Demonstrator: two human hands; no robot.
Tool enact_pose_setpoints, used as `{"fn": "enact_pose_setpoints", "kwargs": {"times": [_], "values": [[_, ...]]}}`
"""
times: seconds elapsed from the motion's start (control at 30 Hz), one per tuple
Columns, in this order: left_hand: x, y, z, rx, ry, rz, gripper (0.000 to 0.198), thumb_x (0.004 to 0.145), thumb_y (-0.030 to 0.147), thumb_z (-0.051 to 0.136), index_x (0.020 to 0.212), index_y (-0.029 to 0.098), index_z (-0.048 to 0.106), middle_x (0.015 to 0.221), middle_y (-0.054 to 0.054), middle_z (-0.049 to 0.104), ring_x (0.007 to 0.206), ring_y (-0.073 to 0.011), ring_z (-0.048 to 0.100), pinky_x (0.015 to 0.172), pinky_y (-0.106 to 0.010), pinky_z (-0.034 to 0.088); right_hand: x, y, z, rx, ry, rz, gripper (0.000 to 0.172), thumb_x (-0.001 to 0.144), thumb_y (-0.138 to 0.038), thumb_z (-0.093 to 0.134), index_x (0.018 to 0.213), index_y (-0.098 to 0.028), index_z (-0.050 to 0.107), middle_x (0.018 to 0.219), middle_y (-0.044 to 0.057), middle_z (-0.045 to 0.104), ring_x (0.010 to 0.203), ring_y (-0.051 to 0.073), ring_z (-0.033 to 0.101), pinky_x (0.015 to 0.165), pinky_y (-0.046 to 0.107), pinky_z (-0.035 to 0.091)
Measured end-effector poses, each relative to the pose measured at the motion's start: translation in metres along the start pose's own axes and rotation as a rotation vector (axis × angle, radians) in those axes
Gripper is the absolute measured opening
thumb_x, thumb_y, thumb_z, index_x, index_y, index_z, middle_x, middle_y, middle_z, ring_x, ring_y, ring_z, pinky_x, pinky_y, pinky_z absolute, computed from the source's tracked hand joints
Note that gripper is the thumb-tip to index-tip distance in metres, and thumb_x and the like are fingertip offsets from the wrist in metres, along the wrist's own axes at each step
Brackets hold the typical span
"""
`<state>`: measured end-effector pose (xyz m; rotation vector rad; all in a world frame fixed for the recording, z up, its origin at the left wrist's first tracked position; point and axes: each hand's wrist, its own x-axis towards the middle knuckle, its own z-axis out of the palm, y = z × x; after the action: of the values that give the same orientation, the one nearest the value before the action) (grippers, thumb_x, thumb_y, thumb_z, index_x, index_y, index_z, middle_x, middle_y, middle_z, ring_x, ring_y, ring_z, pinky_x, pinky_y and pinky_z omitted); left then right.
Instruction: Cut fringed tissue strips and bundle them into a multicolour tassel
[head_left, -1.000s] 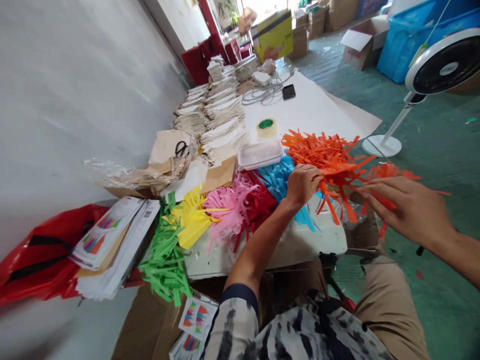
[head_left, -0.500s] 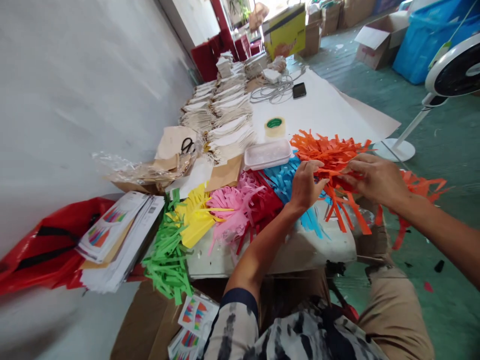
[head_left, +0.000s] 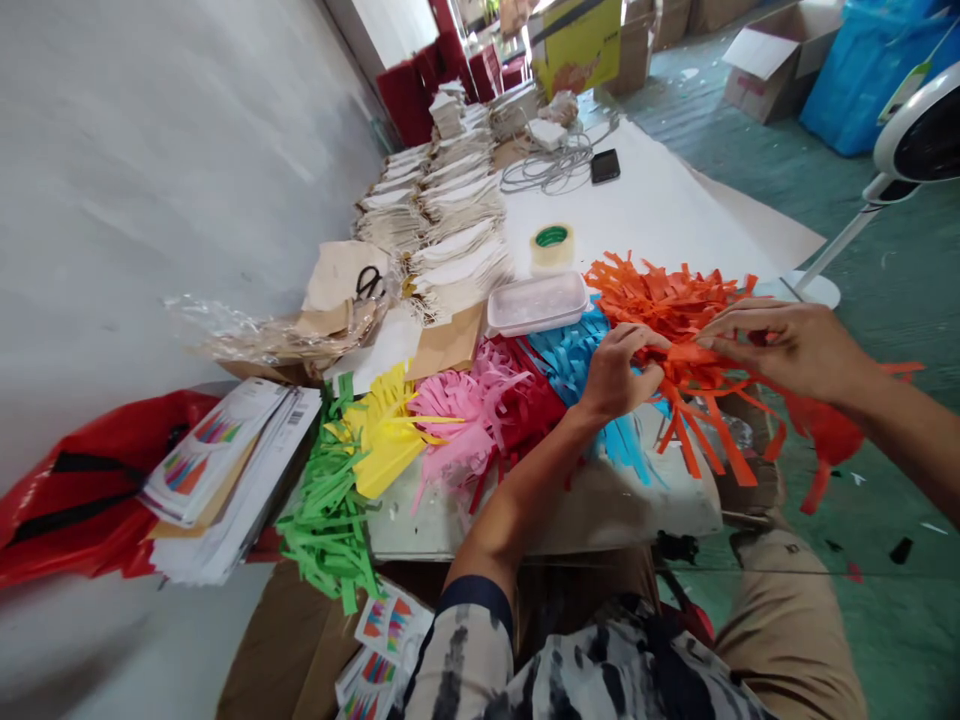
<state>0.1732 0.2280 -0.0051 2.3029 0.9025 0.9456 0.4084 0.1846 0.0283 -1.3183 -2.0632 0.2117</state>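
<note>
A pile of orange fringed paper (head_left: 667,295) lies at the table's right end. My left hand (head_left: 624,368) is closed on the near side of this pile, thumb and fingers gripping the orange paper. Just to the right, my right hand (head_left: 795,345) is pinched on an orange fringed paper tassel (head_left: 825,435), whose strips hang below the hand past the table edge. Under and beside my left hand lies blue fringed paper (head_left: 570,355). Further left are red paper (head_left: 536,405), pink fringe (head_left: 472,400), yellow fringe (head_left: 386,430) and green fringe (head_left: 330,510).
Behind the fringes stand a clear plastic tub (head_left: 538,305), a tape roll (head_left: 552,247), a phone (head_left: 605,166) and stacked white bundles (head_left: 461,250). Scissors (head_left: 370,283) and printed sheets (head_left: 225,450) lie left. A white fan (head_left: 900,150) stands right.
My right hand has moved right, away from my left hand, and the orange strips under it have shifted with it. My left hand stays at the pile. The view has turned slightly.
</note>
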Motion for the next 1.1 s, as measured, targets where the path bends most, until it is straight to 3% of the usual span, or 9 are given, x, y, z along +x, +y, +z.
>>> {"fn": "enact_pose_setpoints", "kwargs": {"times": [0.23, 0.4, 0.6, 0.87, 1.0, 1.1], "values": [[0.003, -0.005, 0.001, 0.0, 0.004, -0.01, 0.031, 0.093, 0.001, 0.052, 0.105, 0.019, 0.074, 0.112, -0.007, 0.074, 0.11, -0.016, 0.067, 0.102, -0.03, 0.053, -0.011, -0.005, 0.012, -0.176, -0.138, -0.126, 0.033, 0.094, -0.054, 0.065, 0.1, -0.025, 0.081, 0.102, 0.007, 0.08, 0.094, 0.024, 0.07, 0.08, 0.038, 0.047], [-0.003, -0.007, -0.003, 0.007, 0.021, -0.069, 0.021, 0.092, 0.003, 0.054, 0.1, 0.017, 0.069, 0.106, -0.008, 0.073, 0.105, -0.0167, 0.067, 0.095, -0.03, 0.056, -0.022, -0.007, 0.021, -0.233, -0.095, -0.138, 0.029, 0.1, -0.043, 0.057, 0.096, -0.029, 0.082, 0.101, 0.006, 0.081, 0.09, 0.022, 0.069, 0.076, 0.038, 0.042], [-0.012, -0.008, -0.002, -0.116, 0.049, -0.01, 0.022, 0.093, 0.006, 0.057, 0.102, 0.018, 0.073, 0.108, -0.008, 0.076, 0.109, -0.0174, 0.07, 0.099, -0.034, 0.057, -0.016, -0.007, 0.014, -0.114, 0.027, -0.038, 0.029, 0.097, -0.047, 0.063, 0.084, -0.024, 0.076, 0.094, 0.006, 0.076, 0.083, 0.02, 0.069, 0.071, 0.033, 0.048], [-0.01, -0.003, -0.004, -0.094, 0.008, 0.031, 0.015, 0.098, 0.017, 0.061, 0.103, 0.019, 0.076, 0.109, -0.009, 0.078, 0.11, -0.0182, 0.07, 0.104, -0.037, 0.056, -0.008, -0.008, 0.003, 0.2, -0.095, 0.004, 0.029, 0.092, -0.052, 0.07, 0.084, -0.026, 0.079, 0.097, 0.006, 0.078, 0.084, 0.018, 0.071, 0.076, 0.032, 0.054], [-0.01, -0.005, -0.008, -0.033, -0.032, 0.061, 0.021, 0.099, 0.02, 0.061, 0.116, 0.019, 0.074, 0.118, -0.009, 0.076, 0.116, -0.018, 0.069, 0.107, -0.037, 0.054, -0.008, -0.004, 0.0, 0.223, -0.098, 0.049, 0.023, 0.092, -0.046, 0.071, 0.094, -0.025, 0.081, 0.103, 0.006, 0.079, 0.088, 0.018, 0.071, 0.08, 0.032, 0.054], [-0.007, -0.008, -0.01, 0.031, -0.104, 0.117, 0.022, 0.103, 0.027, 0.06, 0.114, 0.021, 0.077, 0.123, -0.01, 0.075, 0.122, -0.0188, 0.067, 0.112, -0.038, 0.05, -0.006, 0.0, -0.001, 0.195, -0.114, 0.034, 0.022, 0.092, -0.044, 0.07, 0.095, -0.024, 0.08, 0.104, 0.006, 0.079, 0.091, 0.02, 0.072, 0.085, 0.034, 0.054]]}}
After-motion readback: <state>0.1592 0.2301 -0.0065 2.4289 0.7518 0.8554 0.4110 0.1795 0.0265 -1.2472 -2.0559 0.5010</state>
